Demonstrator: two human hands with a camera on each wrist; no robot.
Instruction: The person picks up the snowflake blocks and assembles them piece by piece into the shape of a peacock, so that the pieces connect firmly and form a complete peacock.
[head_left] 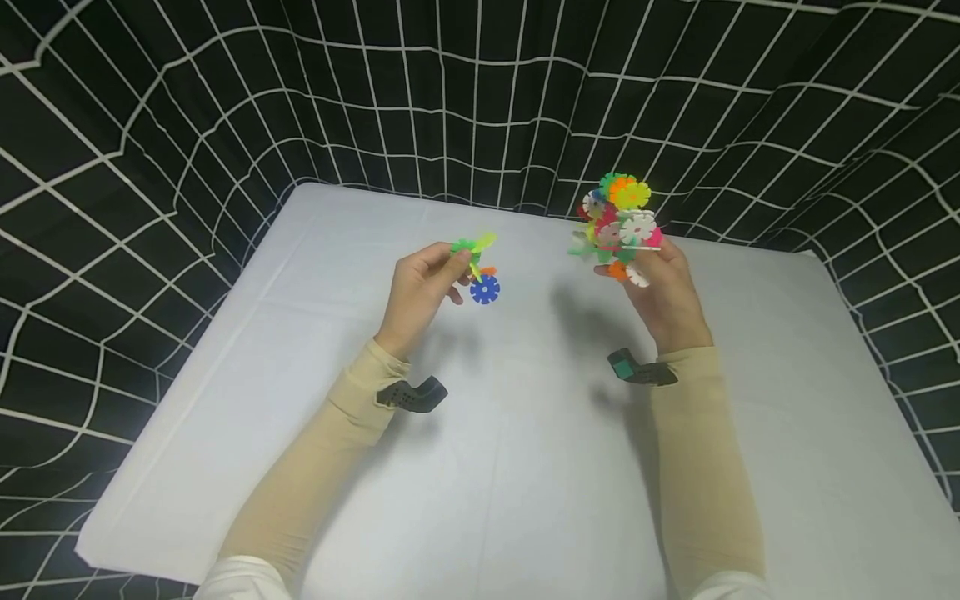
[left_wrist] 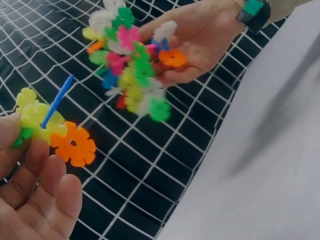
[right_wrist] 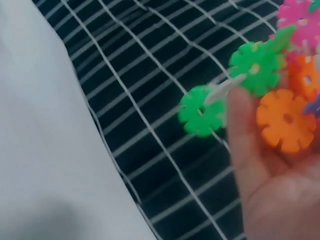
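Observation:
My left hand (head_left: 422, 290) pinches a small cluster of interlocking snowflake discs, raised above the table. Green and yellow discs lie by the thumb and fingertips, and from them stick out an orange disc (left_wrist: 75, 144) and a blue disc (head_left: 485, 289). To the right, my right hand (head_left: 669, 296) holds up a much larger cluster of snowflake discs (head_left: 611, 229) in pink, white, green, yellow, orange and blue. Its fingers are partly hidden behind the discs. A green disc (right_wrist: 201, 111) juts past a finger in the right wrist view. The two clusters are apart.
Beneath both hands spreads a white-covered table (head_left: 480, 467), with shadows of the hands on it. A black curtain with a white grid (head_left: 510, 100) surrounds its back and sides. Each wrist wears a dark camera mount (head_left: 412, 395) over a beige sleeve.

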